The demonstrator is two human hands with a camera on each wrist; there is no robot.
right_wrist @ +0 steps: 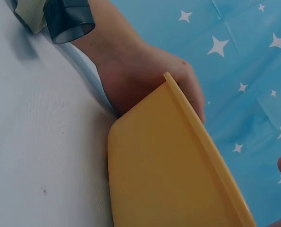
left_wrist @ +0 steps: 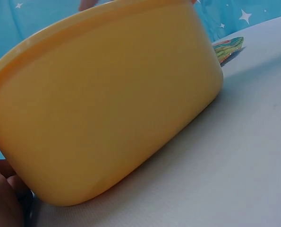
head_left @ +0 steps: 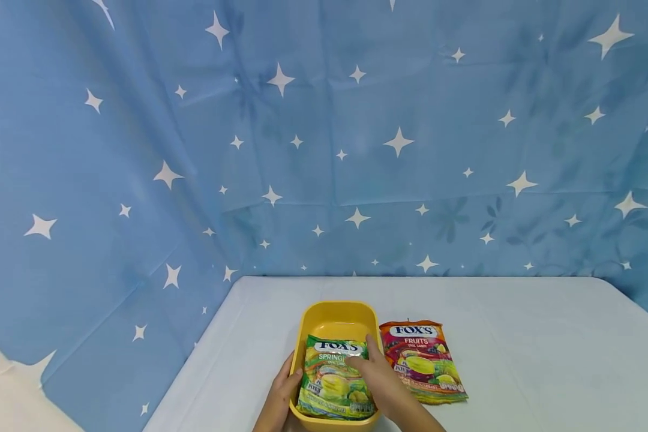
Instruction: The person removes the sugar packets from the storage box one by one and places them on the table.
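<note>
A yellow plastic tub (head_left: 339,330) stands on the table. Inside its near part lies a green and yellow candy bag (head_left: 332,384), marked FOX'S SPRING, face up. My left hand (head_left: 279,393) grips the tub's left side near the front corner, thumb at the rim; the right wrist view shows this hand (right_wrist: 140,78) around the tub's end. Over the tub's right rim reaches my right hand (head_left: 384,383), thumb and forefinger spread apart, the thumb over the bag. Whether its other fingers touch the bag is hidden.
A red candy bag (head_left: 423,360), marked FOX'S FRUITS, lies flat just right of the tub. White cloth covers the table (head_left: 529,342). Behind and to the left hangs a blue curtain (head_left: 324,174) with white stars.
</note>
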